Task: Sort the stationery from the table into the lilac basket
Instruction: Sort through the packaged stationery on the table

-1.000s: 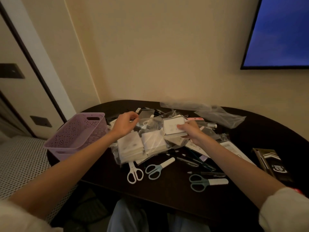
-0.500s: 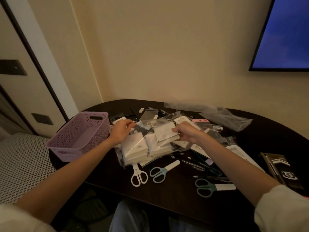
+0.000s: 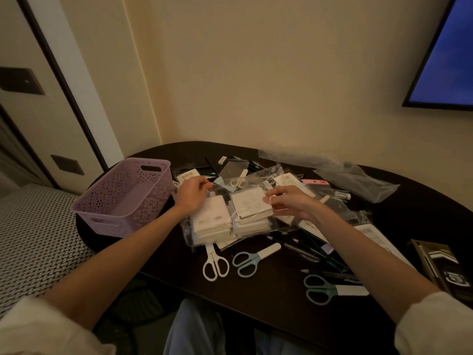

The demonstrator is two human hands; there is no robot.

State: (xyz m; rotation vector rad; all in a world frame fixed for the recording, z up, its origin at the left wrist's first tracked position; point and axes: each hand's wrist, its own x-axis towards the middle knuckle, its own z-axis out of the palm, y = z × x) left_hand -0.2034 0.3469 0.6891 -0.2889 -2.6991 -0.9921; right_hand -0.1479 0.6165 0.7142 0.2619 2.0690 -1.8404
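A lilac perforated basket (image 3: 122,198) stands on the left end of the dark oval table (image 3: 256,298). Beside it lies a heap of stationery: clear bags holding white note pads (image 3: 212,221), pens and packets. My left hand (image 3: 190,196) pinches the top edge of a clear bag at the heap's left side. My right hand (image 3: 289,203) holds the right edge of a bagged white note pad (image 3: 252,204) on top of the heap. White scissors (image 3: 213,263) and two teal scissors (image 3: 252,258) (image 3: 330,290) lie at the front.
Empty clear bags (image 3: 353,180) lie at the table's back right. A dark box (image 3: 442,267) sits at the right edge. A wall screen (image 3: 445,60) hangs above on the right. A patterned bed surface (image 3: 33,242) is left of the table.
My right hand has brought the bagged note pad down and left onto the stack. My left hand has shifted slightly toward the bag's top edge. The camera has tilted left.
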